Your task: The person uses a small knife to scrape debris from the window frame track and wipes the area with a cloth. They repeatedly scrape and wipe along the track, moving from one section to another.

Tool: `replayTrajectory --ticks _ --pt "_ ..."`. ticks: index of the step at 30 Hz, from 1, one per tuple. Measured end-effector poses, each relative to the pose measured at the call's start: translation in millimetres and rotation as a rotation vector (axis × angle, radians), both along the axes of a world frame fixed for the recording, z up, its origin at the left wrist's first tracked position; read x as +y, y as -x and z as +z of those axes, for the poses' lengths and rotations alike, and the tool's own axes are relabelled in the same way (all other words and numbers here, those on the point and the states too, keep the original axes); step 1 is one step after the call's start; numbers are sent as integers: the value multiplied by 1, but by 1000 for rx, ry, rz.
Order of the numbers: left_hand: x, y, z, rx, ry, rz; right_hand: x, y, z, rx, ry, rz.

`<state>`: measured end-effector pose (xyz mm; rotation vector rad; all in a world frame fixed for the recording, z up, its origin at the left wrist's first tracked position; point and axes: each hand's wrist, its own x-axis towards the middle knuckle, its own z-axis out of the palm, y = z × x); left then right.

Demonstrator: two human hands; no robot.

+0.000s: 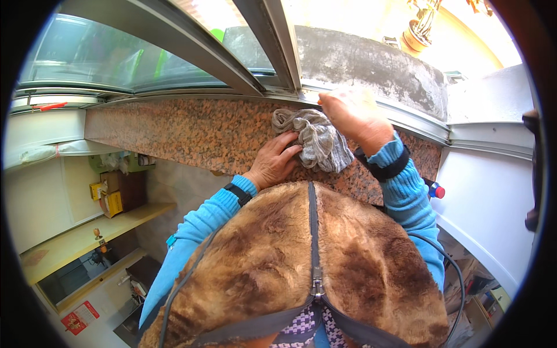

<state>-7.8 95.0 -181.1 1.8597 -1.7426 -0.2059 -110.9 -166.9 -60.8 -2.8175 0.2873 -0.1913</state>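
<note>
A crumpled grey patterned cloth (319,139) lies on the speckled granite windowsill (180,127). My left hand (274,159) rests on the sill at the cloth's left side, its fingers apart and the fingertips against the folds. Just beyond the cloth, my right hand (357,116) is closed above the metal window track (400,119). A small orange tip shows at its fingers, too little to name. Both wrists wear black bands over blue knitted sleeves.
Sliding window panes (127,64) stand at the left, with a grey ledge (371,64) and a potted plant (415,37) outside. A bottle with a red cap (438,192) is by my right sleeve. A wooden shelf (98,240) is lower left. A cable (458,272) hangs at the right.
</note>
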Motion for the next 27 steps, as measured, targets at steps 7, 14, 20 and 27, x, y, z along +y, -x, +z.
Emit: replayTrajectory --ticks 7,14,20,27 --pt "3 2 4 38 -21 47 -14 23 1 36 -51 -24" --pt "1 2 6 -25 -109 83 -34 45 -17 -1 -417 -130" --pt "0 2 6 -71 -127 91 -21 40 -52 -49 -843 -163" --pt "1 2 6 -80 -139 89 -8 38 -59 -13 -981 -226"
